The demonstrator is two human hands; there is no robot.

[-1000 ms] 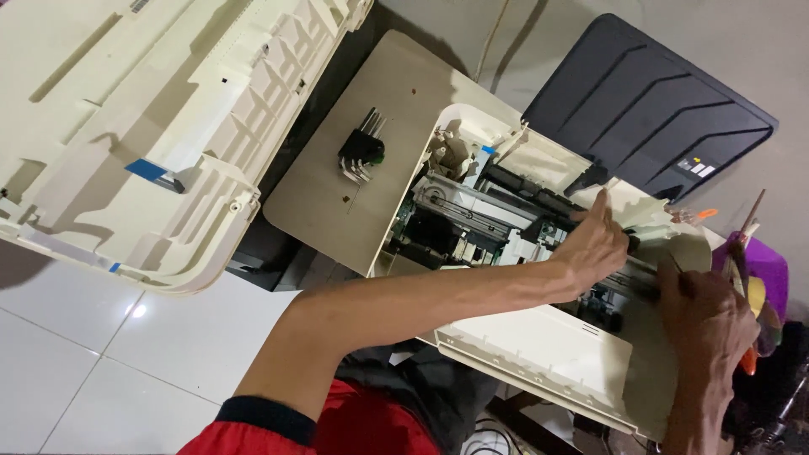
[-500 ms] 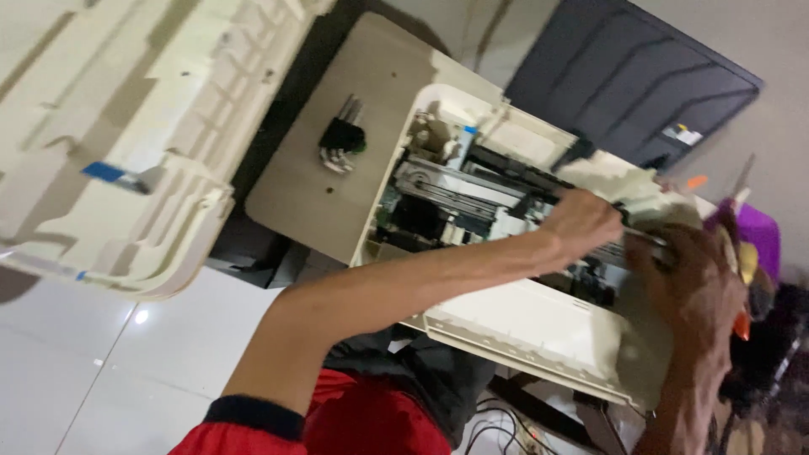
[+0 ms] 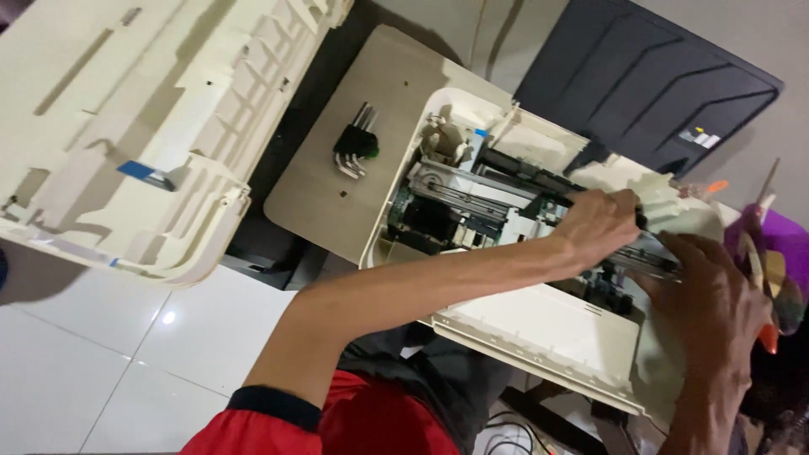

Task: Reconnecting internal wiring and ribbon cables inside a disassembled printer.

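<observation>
A cream plastic printer with its top cover off [image 3: 539, 329] lies open across the middle of the view, and its dark insides show. The left hand [image 3: 597, 226] reaches over the machine from the lower left. Its fingers curl tight around a long grey metal bar [image 3: 653, 253] that runs across the inside of the printer. The right hand [image 3: 716, 307] sits at the right end of the printer — its fingers are bent and press on the same bar and the cream edge beside it. It looks like a hold, but the view is blurry there, so it is hard to be sure.

A flat tan board [image 3: 337, 168] sticks out from under the printer on the left, and a small black set of folded hex keys [image 3: 356, 150] lies on it, well apart from both hands. The big cream plastic cover with ribs [image 3: 126, 126] lies upside down at the far left. A dark grey ribbed panel [image 3: 640, 84] rests behind the printer. Below is a white tiled floor [image 3: 101, 371] — shiny, with one bright spot of light.
</observation>
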